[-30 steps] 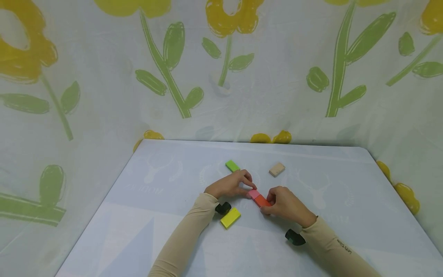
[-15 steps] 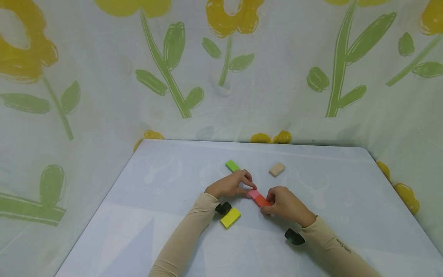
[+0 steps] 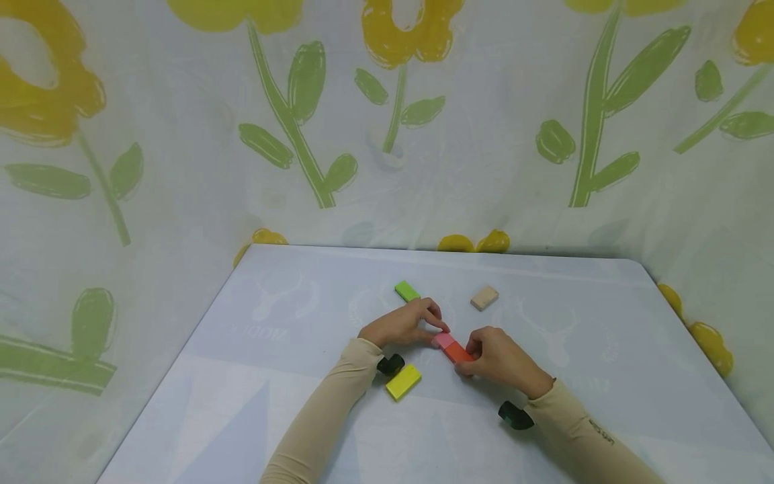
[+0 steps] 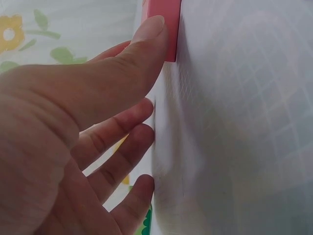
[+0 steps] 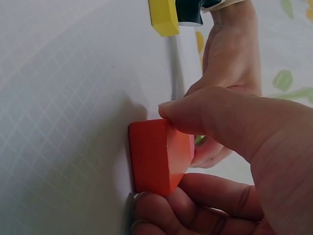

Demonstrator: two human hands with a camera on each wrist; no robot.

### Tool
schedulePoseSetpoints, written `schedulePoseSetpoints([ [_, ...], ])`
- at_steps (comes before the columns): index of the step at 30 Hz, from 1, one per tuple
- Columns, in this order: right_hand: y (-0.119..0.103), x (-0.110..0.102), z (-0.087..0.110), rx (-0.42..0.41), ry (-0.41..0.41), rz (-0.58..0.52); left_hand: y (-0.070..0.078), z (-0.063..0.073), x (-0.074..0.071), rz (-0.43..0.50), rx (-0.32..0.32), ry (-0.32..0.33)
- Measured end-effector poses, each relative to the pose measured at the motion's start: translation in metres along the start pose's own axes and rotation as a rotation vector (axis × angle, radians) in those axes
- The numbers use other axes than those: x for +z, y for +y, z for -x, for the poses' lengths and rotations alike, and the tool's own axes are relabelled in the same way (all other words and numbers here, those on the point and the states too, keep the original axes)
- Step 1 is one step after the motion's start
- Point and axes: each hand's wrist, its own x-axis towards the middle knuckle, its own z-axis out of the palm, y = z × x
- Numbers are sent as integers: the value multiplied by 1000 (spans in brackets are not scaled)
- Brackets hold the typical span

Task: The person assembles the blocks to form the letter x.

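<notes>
A pink block (image 3: pixel 444 339) and a red-orange block (image 3: pixel 457 353) lie flat on the table, end to end in one slanting row. My left hand (image 3: pixel 406 323) pinches the pink block at its far left end. In the left wrist view the thumb presses on the side of this pink block (image 4: pixel 164 29), and the other fingertips rest by the tabletop. My right hand (image 3: pixel 502 356) grips the red-orange block between thumb and fingers. The right wrist view shows the end face of the red-orange block (image 5: pixel 149 156), thumb on one side and fingertips on the other.
A yellow block (image 3: pixel 403 382) lies by the left wrist, beside a dark wrist camera (image 3: pixel 390 364). Beyond the left hand is a green block (image 3: pixel 406 290), partly covered by it. A plain wooden block (image 3: pixel 484 296) lies farther back. A flower-printed curtain surrounds the white table (image 3: pixel 242 417).
</notes>
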Motion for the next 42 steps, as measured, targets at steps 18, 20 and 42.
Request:
schedulePoseSetpoints([
  [18,5,-9,4,-101,-24,11,-2,0,0,-16,21,-3],
  [20,4,-11,4,-101,-22,22,-2,0,0,-9,16,-2],
  [42,12,-34,3,-210,95,-13,-2,0,0,4,5,1],
])
